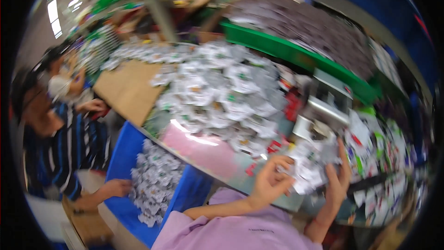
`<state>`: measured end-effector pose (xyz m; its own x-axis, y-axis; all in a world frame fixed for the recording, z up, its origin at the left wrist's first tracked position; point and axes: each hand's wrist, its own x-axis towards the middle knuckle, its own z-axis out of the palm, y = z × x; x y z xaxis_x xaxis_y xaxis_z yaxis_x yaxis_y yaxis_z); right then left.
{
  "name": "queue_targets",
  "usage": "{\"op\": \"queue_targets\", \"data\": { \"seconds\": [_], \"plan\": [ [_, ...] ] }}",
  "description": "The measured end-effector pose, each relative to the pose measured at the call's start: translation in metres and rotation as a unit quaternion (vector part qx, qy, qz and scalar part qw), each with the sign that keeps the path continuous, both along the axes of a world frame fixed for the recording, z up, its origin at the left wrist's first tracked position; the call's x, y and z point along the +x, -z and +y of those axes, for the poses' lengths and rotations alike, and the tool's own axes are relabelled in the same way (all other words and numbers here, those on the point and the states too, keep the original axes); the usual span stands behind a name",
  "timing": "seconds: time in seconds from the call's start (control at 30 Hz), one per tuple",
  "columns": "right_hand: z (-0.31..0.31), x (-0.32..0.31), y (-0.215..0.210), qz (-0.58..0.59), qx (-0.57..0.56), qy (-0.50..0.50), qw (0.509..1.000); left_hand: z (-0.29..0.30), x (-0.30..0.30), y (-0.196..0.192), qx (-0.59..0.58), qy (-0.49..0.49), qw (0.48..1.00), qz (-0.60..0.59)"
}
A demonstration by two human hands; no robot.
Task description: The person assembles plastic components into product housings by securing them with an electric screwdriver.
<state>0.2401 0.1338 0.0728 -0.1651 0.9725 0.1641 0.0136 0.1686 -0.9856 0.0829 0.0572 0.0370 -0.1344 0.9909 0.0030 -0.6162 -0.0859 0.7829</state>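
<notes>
A loose bunch of small white printed packets (307, 166), blurred by motion, is between my two hands. My right hand (340, 173) grips its right side, with the thumb and fingers around the edge. At the left edge, the curled fingers of my left hand (273, 180) close on the packets; its fingertips are smeared. Just beyond my hands stands a metal tabletop device (328, 104) with a shiny roll-like front. A large heap of similar white packets (222, 88) spreads over the table to the left of the device. Several small red pieces (274, 146) lie near my left hand.
A blue bin (194, 187) full of white packets stands at the left, with a co-worker's hand (118, 188) at its rim. Behind the heap is a green tray (277, 46) of greyish pieces. Cardboard (127, 88) lies at left; colourful packets (370, 143) lie at right.
</notes>
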Motion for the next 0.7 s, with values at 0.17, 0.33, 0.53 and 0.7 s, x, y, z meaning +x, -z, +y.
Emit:
{"op": "queue_targets", "data": {
  "seconds": [0.17, 0.33, 0.53, 0.7],
  "plan": [
    [0.033, 0.013, -0.005, -0.069, 0.002, -0.144, 0.987, 0.024, -0.012, -0.015, -0.11, 0.175, 0.978, -0.012],
    [0.023, 0.006, -0.008, -0.104, 0.0, -0.176, 0.979, 0.018, -0.02, -0.001, -0.109, 0.291, 0.95, -0.038],
    [0.013, 0.034, 0.015, -0.073, 0.019, -0.149, 0.986, 0.016, 0.025, 0.033, -0.125, 0.35, 0.929, -0.012],
    [0.03, 0.017, -0.011, -0.24, -0.049, -0.178, 0.953, -0.002, 0.004, -0.006, -0.13, 0.23, 0.955, -0.136]
  ]
}}
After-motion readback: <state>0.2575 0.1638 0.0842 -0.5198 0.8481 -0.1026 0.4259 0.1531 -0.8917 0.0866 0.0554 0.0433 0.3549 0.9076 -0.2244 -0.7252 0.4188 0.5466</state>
